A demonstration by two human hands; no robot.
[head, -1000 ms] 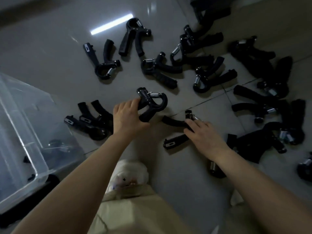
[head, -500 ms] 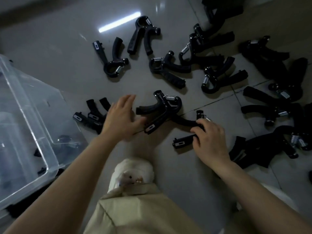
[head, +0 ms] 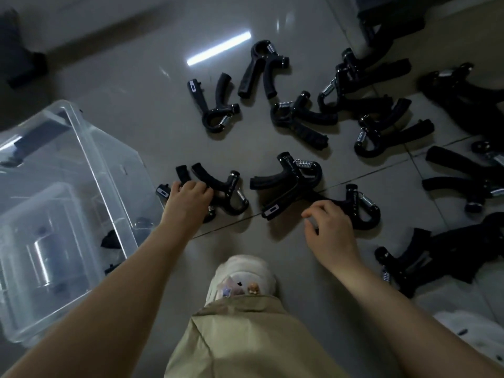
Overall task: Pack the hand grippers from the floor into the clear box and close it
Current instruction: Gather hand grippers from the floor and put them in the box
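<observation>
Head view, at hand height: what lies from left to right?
clear box → left hand on a pair of hand grippers → gripper with counter window → right hand → gripper under its fingers

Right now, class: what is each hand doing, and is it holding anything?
Left hand: closing on the paired grippers beside the clear box.
Right hand: fingers curled over a floor gripper; grasp unclear.

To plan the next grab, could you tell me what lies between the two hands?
In the head view, one black hand gripper lies between left hand and right hand.
</observation>
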